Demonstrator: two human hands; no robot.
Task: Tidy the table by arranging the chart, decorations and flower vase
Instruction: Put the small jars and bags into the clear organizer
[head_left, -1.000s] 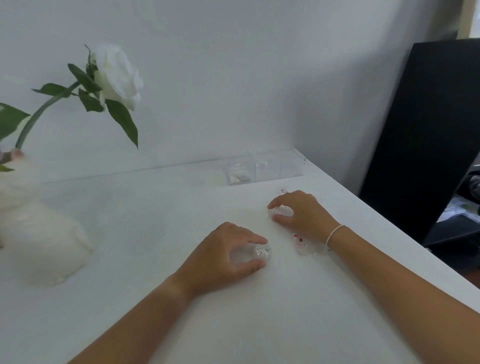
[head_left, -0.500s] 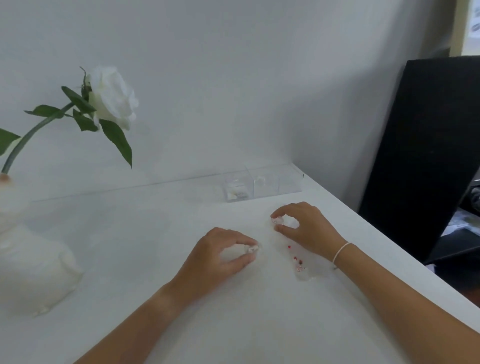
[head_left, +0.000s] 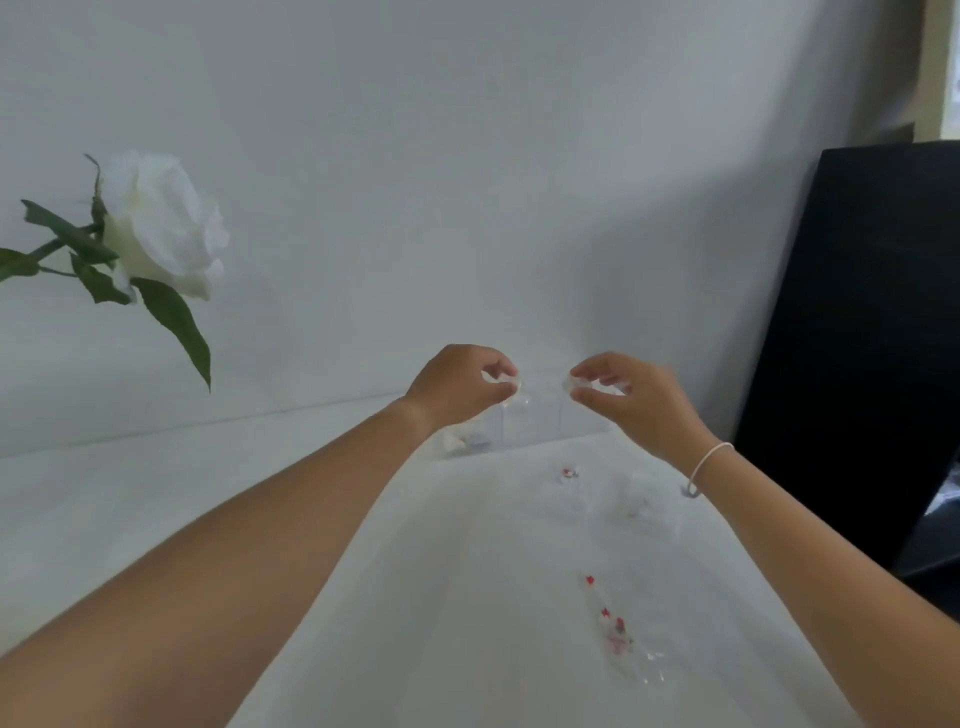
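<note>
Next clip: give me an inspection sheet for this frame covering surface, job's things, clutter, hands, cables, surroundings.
Surface: white table, against a white wall.
Job's things: clear compartment box at the wall; white rose at left; small clear pieces with red bits lying loose near the right edge.
Clutter: nothing seen.
Hands: left hand and right hand raised over the box, each pinching a small clear decoration.
Cables: nothing seen.
Surroundings: black panel at right.

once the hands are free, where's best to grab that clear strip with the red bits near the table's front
Probably pinch the clear strip by its long edges near the middle, coming straight down from above: it lies flat and narrow on the table, with bare surface on both sides.
</note>
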